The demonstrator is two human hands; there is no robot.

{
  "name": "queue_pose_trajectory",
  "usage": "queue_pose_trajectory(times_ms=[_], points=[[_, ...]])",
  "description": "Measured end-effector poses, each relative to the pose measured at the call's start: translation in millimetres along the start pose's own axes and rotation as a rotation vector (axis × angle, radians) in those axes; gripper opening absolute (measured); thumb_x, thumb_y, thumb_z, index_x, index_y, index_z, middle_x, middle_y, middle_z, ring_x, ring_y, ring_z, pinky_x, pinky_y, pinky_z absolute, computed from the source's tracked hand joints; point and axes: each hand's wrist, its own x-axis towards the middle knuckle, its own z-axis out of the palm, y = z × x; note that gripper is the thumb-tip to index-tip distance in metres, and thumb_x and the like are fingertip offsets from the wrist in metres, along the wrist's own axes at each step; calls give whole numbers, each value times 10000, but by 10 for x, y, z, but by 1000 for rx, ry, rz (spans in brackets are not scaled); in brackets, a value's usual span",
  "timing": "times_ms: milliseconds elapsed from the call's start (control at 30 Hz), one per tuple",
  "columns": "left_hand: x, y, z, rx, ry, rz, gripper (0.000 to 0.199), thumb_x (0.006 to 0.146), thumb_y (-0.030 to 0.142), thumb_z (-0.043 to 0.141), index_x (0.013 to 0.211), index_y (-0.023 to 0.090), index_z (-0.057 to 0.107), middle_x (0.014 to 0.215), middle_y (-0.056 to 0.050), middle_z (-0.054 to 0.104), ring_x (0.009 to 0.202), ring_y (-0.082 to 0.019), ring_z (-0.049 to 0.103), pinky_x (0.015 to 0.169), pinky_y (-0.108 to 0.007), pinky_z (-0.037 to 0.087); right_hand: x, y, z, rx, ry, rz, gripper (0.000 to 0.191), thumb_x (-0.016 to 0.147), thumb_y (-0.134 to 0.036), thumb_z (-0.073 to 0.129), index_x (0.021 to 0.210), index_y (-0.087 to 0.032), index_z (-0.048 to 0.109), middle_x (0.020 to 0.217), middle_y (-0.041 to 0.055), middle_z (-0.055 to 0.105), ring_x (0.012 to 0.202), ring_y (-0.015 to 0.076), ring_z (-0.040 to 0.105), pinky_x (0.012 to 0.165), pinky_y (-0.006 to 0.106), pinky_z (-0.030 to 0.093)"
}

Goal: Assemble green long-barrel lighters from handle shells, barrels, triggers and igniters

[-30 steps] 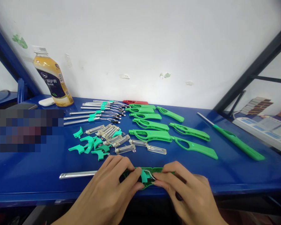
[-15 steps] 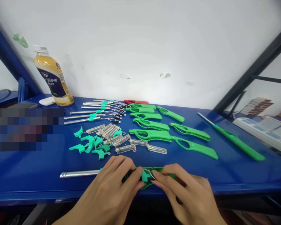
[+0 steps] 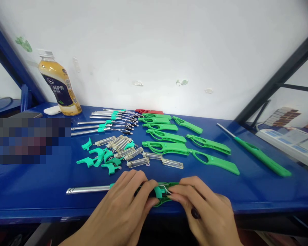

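By the bench's (image 3: 36, 184) front edge sits the green lighter shell (image 3: 165, 200), metal tube (image 3: 88, 190) pointing left, open surface beyond the tip and transparent cartridges (image 3: 172, 163) farther back. Backs up, the left hand (image 3: 125, 205) curls its fingers closed on the shell beside the teal trigger (image 3: 158, 192); the right hand (image 3: 207, 205) pinches at the white wire (image 3: 166, 189).

A yellow bottle (image 3: 59, 89) stands near the wall (image 3: 154, 51) — a white object (image 3: 50, 110) beside it.

white wall (image 3: 154, 44) (patchy, few chipped spots) behind glossy blue table (image 3: 259, 191); dark slanting frame (image 3: 279, 77) at right.
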Motion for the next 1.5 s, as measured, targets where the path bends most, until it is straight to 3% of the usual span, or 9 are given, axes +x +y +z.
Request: queue_pose_trajectory(times_ms=[400,600,800,1133,1500], points=[[-5,-10,22,-19,57,-17,206,1106,121,447,1232,173,601,995,-62,663,875,-226,614,822,-360,559,53,-3,7,45,51,-39,239,1140,-222,568,994,-212,757,897,5,777,671,86,767,644,185,539],[13,-7,5,9,13,15,178,1084,104,442,1160,181,583,941,-55,642,804,-228,587,717,-353,537,39,29,-73,-11,-38,-93,303,1160,-275,530,1047,-220,806,879,6,784,597,78,732,538,196,498],[17,9,-8,-6,-3,-10,182,1073,90,453,1171,186,572,964,-57,635,830,-234,586,740,-369,554,26,44,-102,3,-111,-86,298,1158,-235,512,1099,-213,803,887,0,762,603,64,726,526,180,488],[29,13,18,-58,19,-51,210,1059,65,478,1170,188,608,960,-48,616,819,-222,570,696,-360,539,33,35,-51,-24,-106,-115,267,1123,-135,522,993,-180,750,832,-6,707,547,62,628,524,199,452],[38,-4,3,-80,26,-50,224,1085,88,473,1227,186,617,985,-50,628,829,-211,602,723,-356,573,-3,72,-22,-5,-122,-114,232,1120,-126,525,1137,-165,753,905,12,743,612,80,701,555,199,503]])
